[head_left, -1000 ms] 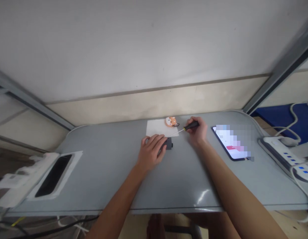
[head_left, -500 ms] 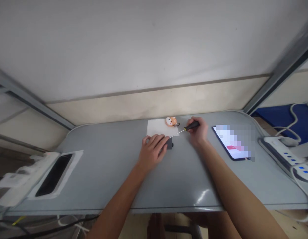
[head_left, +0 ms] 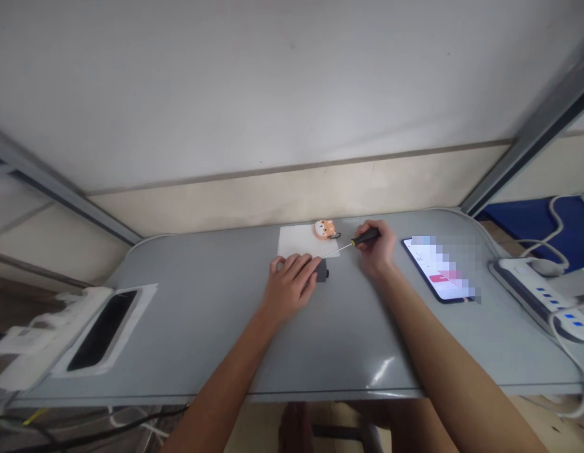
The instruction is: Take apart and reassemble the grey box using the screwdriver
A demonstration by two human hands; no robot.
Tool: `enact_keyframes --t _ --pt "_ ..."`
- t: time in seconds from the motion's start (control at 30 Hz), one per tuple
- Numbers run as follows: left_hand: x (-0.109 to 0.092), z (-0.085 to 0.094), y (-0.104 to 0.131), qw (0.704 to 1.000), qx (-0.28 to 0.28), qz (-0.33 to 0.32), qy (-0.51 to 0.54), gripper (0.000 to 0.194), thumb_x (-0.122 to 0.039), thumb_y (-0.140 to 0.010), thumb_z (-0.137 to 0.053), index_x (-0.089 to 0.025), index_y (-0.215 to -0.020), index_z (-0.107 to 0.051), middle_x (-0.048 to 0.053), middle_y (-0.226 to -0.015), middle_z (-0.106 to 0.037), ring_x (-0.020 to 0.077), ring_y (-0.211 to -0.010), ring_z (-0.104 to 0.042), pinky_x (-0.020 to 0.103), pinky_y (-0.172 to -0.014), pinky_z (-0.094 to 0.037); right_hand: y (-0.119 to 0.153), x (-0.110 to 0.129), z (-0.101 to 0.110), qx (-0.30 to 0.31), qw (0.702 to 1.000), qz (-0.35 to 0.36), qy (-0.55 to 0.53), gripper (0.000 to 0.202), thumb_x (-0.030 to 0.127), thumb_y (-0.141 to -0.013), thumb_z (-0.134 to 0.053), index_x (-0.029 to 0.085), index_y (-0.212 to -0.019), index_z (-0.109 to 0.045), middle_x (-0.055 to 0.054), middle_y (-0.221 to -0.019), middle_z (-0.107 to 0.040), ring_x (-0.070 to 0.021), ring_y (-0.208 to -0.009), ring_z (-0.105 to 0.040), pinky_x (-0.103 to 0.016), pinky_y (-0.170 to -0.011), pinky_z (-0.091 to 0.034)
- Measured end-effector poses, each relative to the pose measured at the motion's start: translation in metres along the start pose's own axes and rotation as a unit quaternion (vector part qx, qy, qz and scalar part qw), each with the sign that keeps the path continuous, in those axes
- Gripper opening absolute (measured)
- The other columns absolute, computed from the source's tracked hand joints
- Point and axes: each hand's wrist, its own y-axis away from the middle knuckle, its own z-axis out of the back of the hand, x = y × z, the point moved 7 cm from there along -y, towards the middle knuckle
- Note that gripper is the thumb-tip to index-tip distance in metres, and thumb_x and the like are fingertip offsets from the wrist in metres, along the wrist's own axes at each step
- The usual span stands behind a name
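My left hand lies over a small dark box on the grey table, its fingers pressed on it and hiding most of it. My right hand is closed round the black handle of a screwdriver. The thin metal shaft points left and down, and its end is at the box's upper edge by my left fingertips. Behind my left hand lies a white sheet, with an orange and white animal-faced case on its right part.
A lit phone lies right of my right forearm, with a power strip and white cables beyond. At the left are a dark phone on white paper and another power strip. A wall rises behind the table.
My right hand and the screwdriver have shifted very slightly to the right. My left hand still rests on the dark box.
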Motion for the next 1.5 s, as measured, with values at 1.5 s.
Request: enact_keyframes --t 1.5 --pt "0.071 0.011 0.02 0.938 -0.062 0.213 0.265 0.017 -0.026 -0.1 -0.051 -0.021 -0.094 -0.066 0.003 -0.086 -0.067 0.0162 -0.078 -0.058 0.031 -0.074 -0.048 -0.006 -0.02 0.002 0.011 0.991 0.011 0.132 0.026 0.044 -0.079 -0.065 0.02 -0.067 -0.062 0.002 -0.051 -0.053 -0.0087 -0.04 -0.042 -0.024 -0.036 -0.027"
